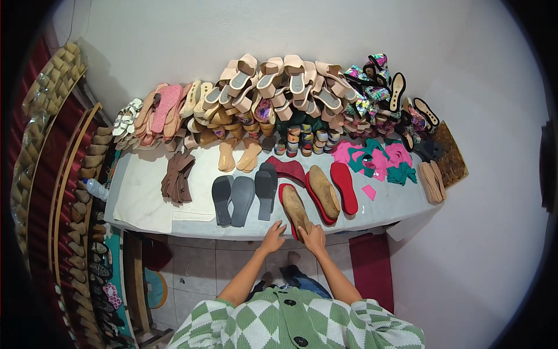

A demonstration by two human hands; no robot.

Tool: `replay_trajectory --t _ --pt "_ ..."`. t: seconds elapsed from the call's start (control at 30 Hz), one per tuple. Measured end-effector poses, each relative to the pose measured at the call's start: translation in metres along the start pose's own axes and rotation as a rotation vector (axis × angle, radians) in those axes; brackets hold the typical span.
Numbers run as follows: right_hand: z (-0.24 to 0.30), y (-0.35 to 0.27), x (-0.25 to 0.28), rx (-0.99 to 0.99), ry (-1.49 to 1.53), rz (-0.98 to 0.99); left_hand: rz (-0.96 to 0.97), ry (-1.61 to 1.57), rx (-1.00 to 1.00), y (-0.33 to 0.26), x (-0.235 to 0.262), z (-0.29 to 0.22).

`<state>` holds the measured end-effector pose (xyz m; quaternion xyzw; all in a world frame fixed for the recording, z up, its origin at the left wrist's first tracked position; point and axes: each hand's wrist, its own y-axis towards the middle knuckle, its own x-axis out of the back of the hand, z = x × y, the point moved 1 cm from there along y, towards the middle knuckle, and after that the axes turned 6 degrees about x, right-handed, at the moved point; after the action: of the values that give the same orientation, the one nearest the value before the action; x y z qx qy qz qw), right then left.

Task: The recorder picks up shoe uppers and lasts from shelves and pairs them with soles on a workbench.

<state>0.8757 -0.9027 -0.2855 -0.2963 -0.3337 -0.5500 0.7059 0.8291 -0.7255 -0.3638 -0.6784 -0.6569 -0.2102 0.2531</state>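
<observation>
A brown wooden shoe last [295, 207] lies on a red sole at the table's front edge, toe pointing away from me. My right hand [314, 239] is closed round its heel end. Just left of that heel is my left hand [273, 237], fingers apart, holding nothing that I can see. Right of it stands a second shoe last [324, 191] on a red sole, and beyond that a loose red sole [344, 188]. A dark red upper piece [286, 168] lies behind them. Grey soles [242, 200] and black soles [266, 191] lie to the left.
Stacked beige heeled sandals [295, 78] and patterned shoes line the back of the table [192, 225]. Brown strap pieces [178, 177] lie left, pink and green scraps [372, 160] right. Tan soles [432, 182] sit at the right edge. A rack of shoe lasts [78, 244] stands at left.
</observation>
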Motion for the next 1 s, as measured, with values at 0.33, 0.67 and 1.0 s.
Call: replay_trajectory --t 0.33,0.67,1.0 --pt "0.008 0.008 -0.008 -0.077 0.008 0.052 -0.110 0.006 0.195 0.011 0.004 -0.026" --pt "-0.005 0.016 -0.016 0.135 0.092 0.109 -0.108 0.055 0.190 0.027 0.004 -0.016" --pt "-0.008 0.020 -0.023 0.124 0.119 0.105 -0.060 0.011 0.189 0.035 0.004 -0.015"
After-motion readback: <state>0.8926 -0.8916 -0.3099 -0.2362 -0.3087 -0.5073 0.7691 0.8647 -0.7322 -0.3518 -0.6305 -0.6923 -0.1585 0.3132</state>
